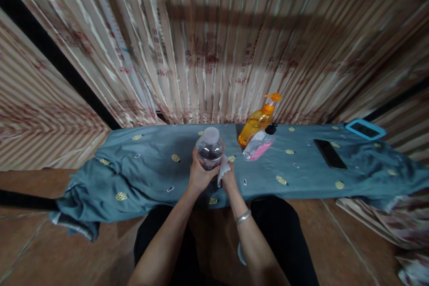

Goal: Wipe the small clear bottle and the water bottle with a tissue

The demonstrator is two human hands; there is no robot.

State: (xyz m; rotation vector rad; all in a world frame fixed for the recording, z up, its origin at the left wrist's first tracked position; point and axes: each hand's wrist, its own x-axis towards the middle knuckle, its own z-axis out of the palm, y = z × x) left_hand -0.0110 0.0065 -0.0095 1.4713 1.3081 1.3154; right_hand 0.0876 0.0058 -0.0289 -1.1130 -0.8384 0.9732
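Note:
A clear bottle with a whitish cap [210, 147] stands upright in front of me, at the middle of the cloth-covered bench. My left hand [199, 174] wraps around its near left side. Close against the bottle's right side is my right hand [229, 176], its fingers closed on a white crumpled wipe [223, 170]. The wipe seems to touch the bottle. To the right stand an orange pump bottle [256, 125] and, in front of it, a clear pump bottle with a pink label and black pump [259, 144].
A blue-green patterned cloth [150, 174] covers the narrow bench. A black phone [330, 154] lies at its right, with a blue-framed device [365, 129] beyond. A pleated curtain [208, 53] hangs behind. Dark poles [60, 53] slant at the sides.

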